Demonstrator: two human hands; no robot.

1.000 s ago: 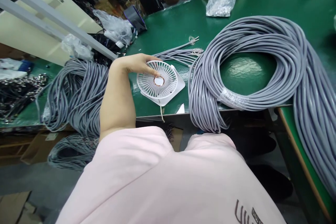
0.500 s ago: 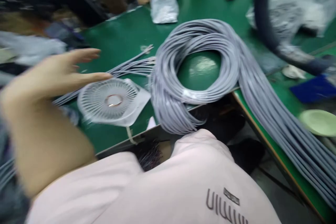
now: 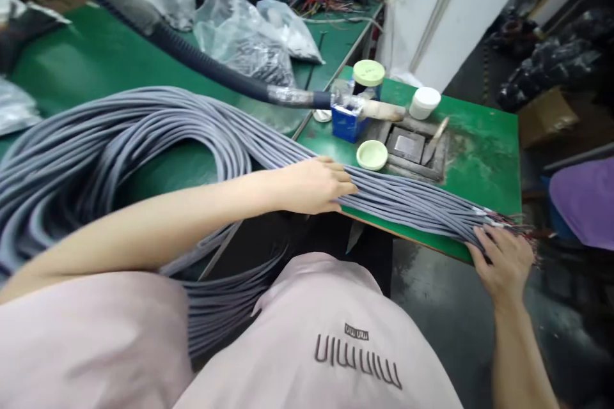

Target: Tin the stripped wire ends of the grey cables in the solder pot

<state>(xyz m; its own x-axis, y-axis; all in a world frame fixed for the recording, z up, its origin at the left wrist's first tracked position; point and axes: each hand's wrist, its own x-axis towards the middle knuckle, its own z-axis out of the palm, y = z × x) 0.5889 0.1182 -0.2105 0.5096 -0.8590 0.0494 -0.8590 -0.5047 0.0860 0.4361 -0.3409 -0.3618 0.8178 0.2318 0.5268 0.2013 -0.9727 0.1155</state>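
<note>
A thick bundle of grey cables point(image 3: 398, 198) runs along the green table, its stripped ends showing thin dark and reddish wires point(image 3: 515, 223) at the right. Over the middle of the bundle my left hand point(image 3: 314, 186) is closed, fingers bent across the cables. My right hand point(image 3: 503, 259) grips the bundle near its wire ends, fingers on top and thumb at the near side; the undersides of both grips are hidden. Leftward the cables form a large coil point(image 3: 158, 108), and some loose lengths point(image 3: 230, 307) hang below the table edge.
Behind the bundle stand a solder pot point(image 3: 405, 144), a pale green lid point(image 3: 371, 154), a blue box point(image 3: 346, 123) and a white jar point(image 3: 425, 102). A dark hose point(image 3: 201, 57) crosses above the table. Plastic bags point(image 3: 240, 32) lie farther back. A purple seat point(image 3: 585, 198) is at right.
The view has swung right to the cable ends. My left hand, raised and open over a white fan guard before, now lies on the bundle. My right hand has come into view.
</note>
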